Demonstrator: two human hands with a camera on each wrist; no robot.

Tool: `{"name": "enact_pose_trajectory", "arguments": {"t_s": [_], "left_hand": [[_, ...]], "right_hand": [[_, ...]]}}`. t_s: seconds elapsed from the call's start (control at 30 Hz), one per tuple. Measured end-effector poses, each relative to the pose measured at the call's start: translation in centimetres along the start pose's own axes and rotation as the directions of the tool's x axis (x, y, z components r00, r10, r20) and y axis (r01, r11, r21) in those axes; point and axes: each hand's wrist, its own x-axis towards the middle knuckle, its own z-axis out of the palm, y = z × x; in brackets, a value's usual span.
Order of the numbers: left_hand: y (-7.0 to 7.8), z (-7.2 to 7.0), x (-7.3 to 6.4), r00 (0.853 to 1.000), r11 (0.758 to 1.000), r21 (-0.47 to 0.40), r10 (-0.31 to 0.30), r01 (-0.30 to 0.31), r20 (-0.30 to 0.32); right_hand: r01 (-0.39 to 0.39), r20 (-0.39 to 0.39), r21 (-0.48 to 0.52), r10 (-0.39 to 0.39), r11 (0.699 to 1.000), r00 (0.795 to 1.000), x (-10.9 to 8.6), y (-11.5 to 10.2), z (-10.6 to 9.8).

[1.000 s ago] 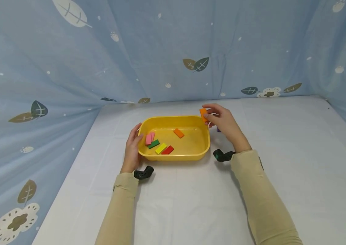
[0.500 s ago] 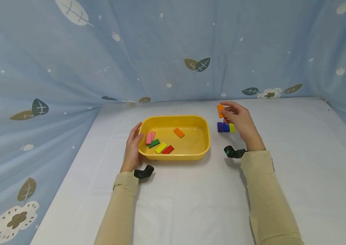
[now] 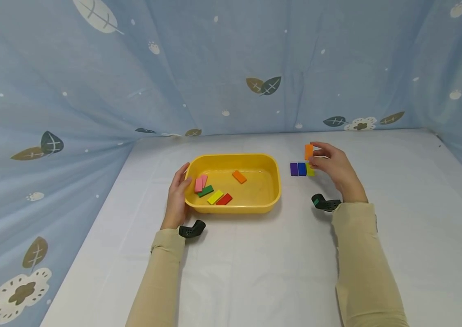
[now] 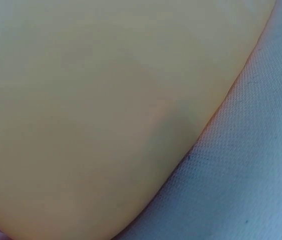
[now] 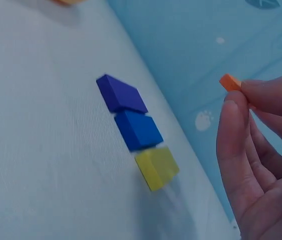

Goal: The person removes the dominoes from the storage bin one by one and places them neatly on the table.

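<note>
My left hand (image 3: 175, 202) grips the left end of a yellow plastic tray (image 3: 255, 210), thumb over the rim and fingers outside. Its wall (image 4: 95, 115) nearly fills the left wrist view. Between thumb and fingertips my right hand (image 3: 339, 171) pinches an orange block (image 3: 308, 152), held upright in the air. Below it on the table stand a purple block (image 5: 122, 95), a blue block (image 5: 138, 131) and a yellow block (image 5: 157, 167), side by side in a row. The right fingertips partly overlap the yellow one in the head view.
Inside the tray lie two pink blocks (image 3: 199, 184), a green block (image 3: 205, 191), a yellow block (image 3: 215, 197), a red block (image 3: 224, 200) and another orange block (image 3: 239, 177). A white cloth (image 3: 235, 268) covers the table. Blue patterned curtain (image 3: 214, 68) hangs behind and at the left.
My right hand has carried the orange block rightward from the tray's right rim, past the purple and blue blocks, to above the yellow one. The row came into view. Left hand and tray stayed put.
</note>
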Motion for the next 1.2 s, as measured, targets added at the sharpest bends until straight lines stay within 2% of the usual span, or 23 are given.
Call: {"name": "enact_pose_trajectory", "arguments": {"t_s": [0.07, 0.2, 0.4, 0.6, 0.87, 1.0, 1.2], "left_hand": [[-0.4, 0.0, 0.2, 1.000, 1.000, 0.003, 0.008, -0.008, -0.004], [-0.6, 0.0, 0.3, 1.000, 1.000, -0.004, 0.022, -0.022, -0.003], [0.0, 0.0, -0.1, 1.000, 1.000, -0.001, 0.011, -0.011, 0.012], [-0.4, -0.1, 0.2, 1.000, 1.000, -0.007, 0.006, -0.006, 0.001], [1.4, 0.3, -0.8, 0.999, 1.000, 0.000, 0.018, -0.018, 0.033], [1.6, 0.5, -0.9, 1.000, 1.000, 0.011, 0.011, -0.011, 0.028], [1.5, 0.4, -0.8, 1.000, 1.000, 0.006, 0.012, -0.012, 0.025]], "right_hand": [[0.000, 0.011, -0.022, 0.000, 1.000, 1.000, -0.4, -0.3, -0.3], [-0.051, -0.024, -0.062, 0.049, 0.997, 0.998, -0.6, 0.3, -0.7], [-0.095, -0.027, -0.118, 0.093, 0.988, 0.995, -0.6, 1.4, -1.3], [-0.168, -0.033, -0.243, 0.165, 0.955, 0.986, -0.9, 1.0, -1.5], [-0.211, -0.057, -0.298, 0.203, 0.931, 0.978, -0.9, 1.1, -1.2], [-0.223, -0.079, -0.360, 0.208, 0.906, 0.975, -0.8, 0.9, -1.2], [-0.241, -0.094, -0.374, 0.222, 0.895, 0.970, -0.9, 0.9, -0.9]]}}
